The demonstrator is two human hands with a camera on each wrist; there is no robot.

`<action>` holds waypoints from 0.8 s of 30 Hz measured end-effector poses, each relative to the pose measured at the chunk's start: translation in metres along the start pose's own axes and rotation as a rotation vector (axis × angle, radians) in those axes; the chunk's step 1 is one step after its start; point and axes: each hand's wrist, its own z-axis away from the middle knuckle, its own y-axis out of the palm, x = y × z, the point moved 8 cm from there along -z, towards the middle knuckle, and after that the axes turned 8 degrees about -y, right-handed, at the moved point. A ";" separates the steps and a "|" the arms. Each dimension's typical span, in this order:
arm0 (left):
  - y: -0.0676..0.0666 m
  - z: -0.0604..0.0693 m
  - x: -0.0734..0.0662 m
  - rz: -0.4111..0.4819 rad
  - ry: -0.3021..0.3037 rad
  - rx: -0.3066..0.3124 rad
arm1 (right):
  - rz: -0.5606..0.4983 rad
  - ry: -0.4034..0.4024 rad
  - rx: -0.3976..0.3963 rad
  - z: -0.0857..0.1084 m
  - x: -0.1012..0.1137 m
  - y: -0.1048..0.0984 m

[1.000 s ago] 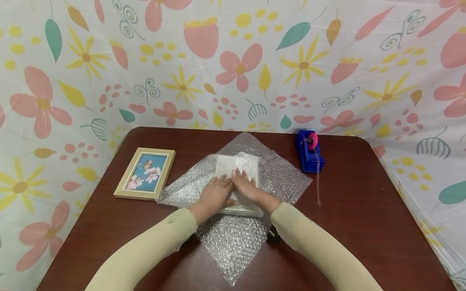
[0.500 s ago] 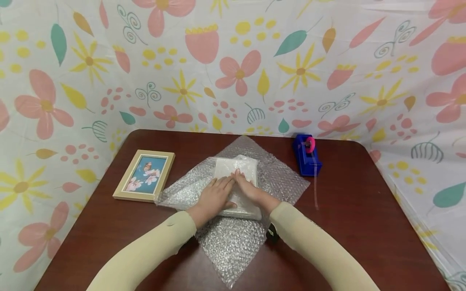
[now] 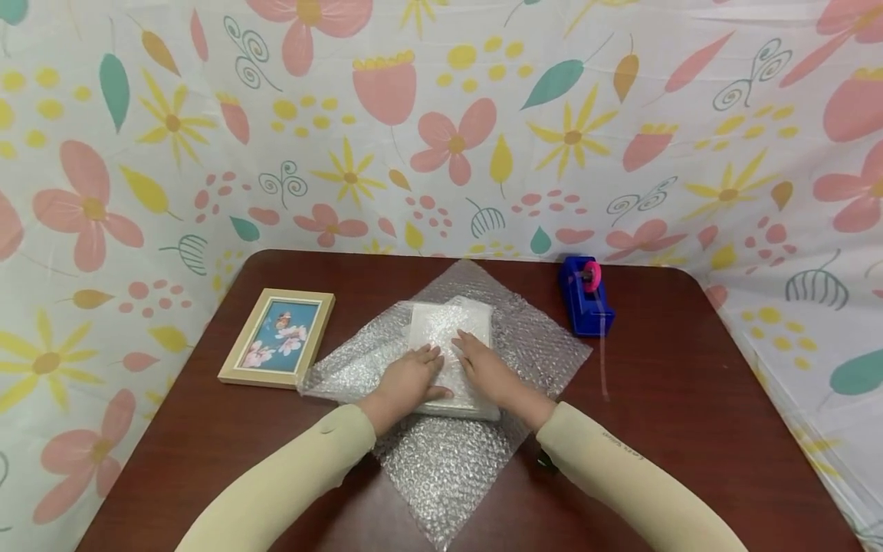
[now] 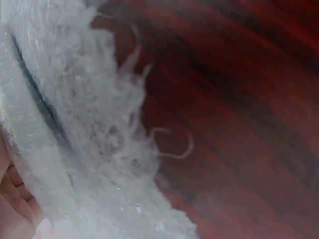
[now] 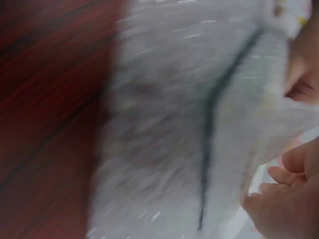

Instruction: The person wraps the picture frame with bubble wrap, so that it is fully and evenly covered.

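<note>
While both hands lie on the white packet (image 3: pixel 444 326) with their fingers stretched out, neither the left hand (image 3: pixel 407 379) nor the right hand (image 3: pixel 486 373) is clamped on anything; the fingertips are near each other, but apart. The packet is below them, in the middle of the table (image 3: pixel 690 429), on the loose sheet of bubble wrap (image 3: pixel 441 475). If the hands lift too early, I think that the folded layers could spring up, because the plastic is stiff and I see no tape that surely holds them. If they press too hard, the thing inside could suffer, though the wrapping hides what it is. In both wrist views a dark line runs along the side of the packet, perhaps a gap where the layers do not lie tight.

Farther out, the left corner of the sheet meets the picture frame (image 3: pixel 278 337); whether it touches or only overlaps, I cannot tell. A strong pull there could drag the frame, which holds a picture of flowers. On the other side, the blue tape holder (image 3: pixel 586 307) carries a pink roll (image 3: pixel 592 276). From it hangs a strip of tape (image 3: pixel 604 368), which could stick to the table or to a sleeve.
</note>
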 end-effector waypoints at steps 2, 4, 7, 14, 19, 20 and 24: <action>0.000 0.001 0.000 0.005 -0.004 0.006 | 0.159 -0.044 0.028 0.004 0.002 0.005; 0.000 0.001 0.000 0.008 -0.002 0.007 | 0.279 -0.063 0.066 0.008 0.003 0.012; -0.002 0.002 -0.001 0.008 0.008 0.002 | 0.327 -0.057 0.096 0.010 0.003 0.018; -0.009 -0.002 0.002 -0.003 -0.004 0.058 | 0.323 -0.033 0.118 0.010 0.003 0.021; -0.030 0.009 0.004 0.217 0.000 0.012 | 0.321 -0.019 0.141 0.011 0.003 0.020; -0.034 0.014 0.006 0.292 -0.015 0.001 | 0.319 -0.015 0.146 0.011 0.002 0.021; -0.039 0.044 0.022 0.714 -0.157 0.050 | 0.329 -0.009 0.137 0.011 0.001 0.022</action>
